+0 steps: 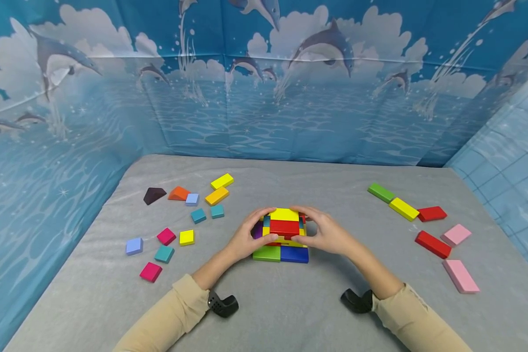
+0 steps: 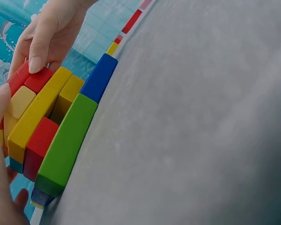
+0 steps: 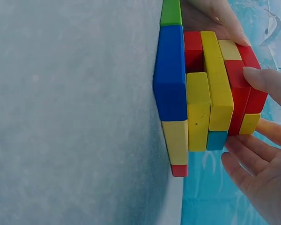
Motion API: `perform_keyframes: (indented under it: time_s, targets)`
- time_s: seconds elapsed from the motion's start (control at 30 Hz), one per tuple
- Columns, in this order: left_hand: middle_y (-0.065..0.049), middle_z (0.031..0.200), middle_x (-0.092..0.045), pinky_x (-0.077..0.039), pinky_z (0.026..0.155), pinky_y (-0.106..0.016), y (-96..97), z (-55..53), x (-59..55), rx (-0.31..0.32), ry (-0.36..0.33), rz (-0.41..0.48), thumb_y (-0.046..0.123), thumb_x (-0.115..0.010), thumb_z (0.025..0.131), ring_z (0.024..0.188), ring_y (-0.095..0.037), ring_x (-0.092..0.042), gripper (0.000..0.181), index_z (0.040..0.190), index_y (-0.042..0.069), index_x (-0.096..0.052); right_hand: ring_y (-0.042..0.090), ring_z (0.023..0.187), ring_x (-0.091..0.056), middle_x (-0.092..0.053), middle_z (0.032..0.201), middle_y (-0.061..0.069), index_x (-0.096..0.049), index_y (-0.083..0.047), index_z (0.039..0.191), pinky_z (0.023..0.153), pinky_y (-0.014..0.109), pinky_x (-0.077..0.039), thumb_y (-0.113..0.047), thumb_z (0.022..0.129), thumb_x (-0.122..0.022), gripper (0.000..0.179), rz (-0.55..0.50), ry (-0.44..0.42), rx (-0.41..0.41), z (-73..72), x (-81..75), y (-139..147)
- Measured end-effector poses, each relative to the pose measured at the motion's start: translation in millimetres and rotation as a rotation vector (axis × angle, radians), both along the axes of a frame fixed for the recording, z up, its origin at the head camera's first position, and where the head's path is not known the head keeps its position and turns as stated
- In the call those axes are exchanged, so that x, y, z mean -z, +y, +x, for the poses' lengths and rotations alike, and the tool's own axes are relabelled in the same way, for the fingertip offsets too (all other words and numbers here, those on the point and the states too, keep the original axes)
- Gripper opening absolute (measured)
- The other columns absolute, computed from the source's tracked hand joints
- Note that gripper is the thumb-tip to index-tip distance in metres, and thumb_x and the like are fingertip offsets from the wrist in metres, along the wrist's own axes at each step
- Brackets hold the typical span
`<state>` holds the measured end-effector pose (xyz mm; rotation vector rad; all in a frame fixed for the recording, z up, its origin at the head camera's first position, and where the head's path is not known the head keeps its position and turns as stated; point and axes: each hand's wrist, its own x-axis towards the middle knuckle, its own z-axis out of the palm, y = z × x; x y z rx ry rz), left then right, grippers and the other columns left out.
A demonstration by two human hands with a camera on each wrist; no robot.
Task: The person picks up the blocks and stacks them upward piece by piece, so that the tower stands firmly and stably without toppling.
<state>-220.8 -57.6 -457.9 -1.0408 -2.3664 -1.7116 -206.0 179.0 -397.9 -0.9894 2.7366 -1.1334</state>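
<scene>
A layered stack of building blocks stands at the middle of the cloth. At its base, a green block (image 1: 266,253) and a blue block (image 1: 294,254) lie end to end. Above them, a long yellow block (image 3: 218,84) spans the front. On top is a red block (image 1: 284,227), with a yellow block (image 1: 284,214) behind it in the head view. My left hand (image 1: 249,235) grips the upper layers from the left, thumb in front and fingers behind. From the other side, my right hand (image 1: 330,233) holds the same layers, its thumb against red blocks. Some fingertips are hidden behind the stack.
Loose blocks lie scattered on the left, among them a dark brown block (image 1: 154,195), an orange block (image 1: 179,193) and a teal block (image 1: 164,253). Off to the right lie a green block (image 1: 381,192), a red block (image 1: 433,244) and a pink block (image 1: 461,276). A dolphin-print curtain (image 1: 264,117) hangs behind.
</scene>
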Motion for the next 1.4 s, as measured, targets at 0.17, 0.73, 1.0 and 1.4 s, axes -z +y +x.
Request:
perform_keyframes:
  time_s: [0.17,0.73,1.0,1.4]
  targets:
    - [-0.004,0.136,-0.042,-0.034,0.100,-0.046,-0.6,-1.7,-1.7,-0.002,0.000,-0.007,0.036,-0.064,0.084,0.123,-0.021,-0.039,0.058,0.135,0.018,-0.043,0.031,0.115,-0.046,-0.043,0.136,0.016,-0.037,-0.006,0.137,0.094,0.053,-0.039,-0.022,0.080,-0.071,0.069,-0.038,-0.081,-0.046,-9.2,-3.4,18.5]
    - [-0.003,0.137,-0.039,-0.038,0.096,-0.045,-3.3,-1.3,-12.4,0.006,-0.056,-0.068,0.036,-0.068,0.080,0.122,-0.020,-0.038,0.061,0.134,0.021,-0.043,0.052,0.117,-0.032,-0.034,0.130,0.037,-0.039,0.006,0.133,0.091,0.063,-0.027,-0.019,0.091,-0.056,0.051,0.159,-0.004,0.632,-64.6,24.0,173.2]
    - [-0.003,0.135,-0.041,-0.039,0.096,-0.044,-4.4,-2.2,-14.3,0.019,-0.040,-0.059,0.034,-0.068,0.081,0.120,-0.019,-0.040,0.059,0.133,0.018,-0.045,0.049,0.111,-0.037,-0.041,0.123,0.036,-0.044,0.010,0.126,0.089,0.060,-0.032,-0.005,0.089,-0.057,0.043,0.142,0.027,0.688,-68.2,35.8,181.3]
    - [-0.018,0.135,-0.040,-0.036,0.097,-0.051,-1.2,17.9,-45.8,0.011,-0.074,-0.071,0.004,-0.066,0.081,0.121,-0.031,-0.039,0.055,0.132,0.001,-0.044,0.042,0.107,-0.045,-0.050,0.118,0.029,-0.051,0.006,0.124,0.086,0.058,-0.034,-0.012,0.088,-0.061,0.042,0.014,0.106,0.576,-54.7,9.3,142.3]
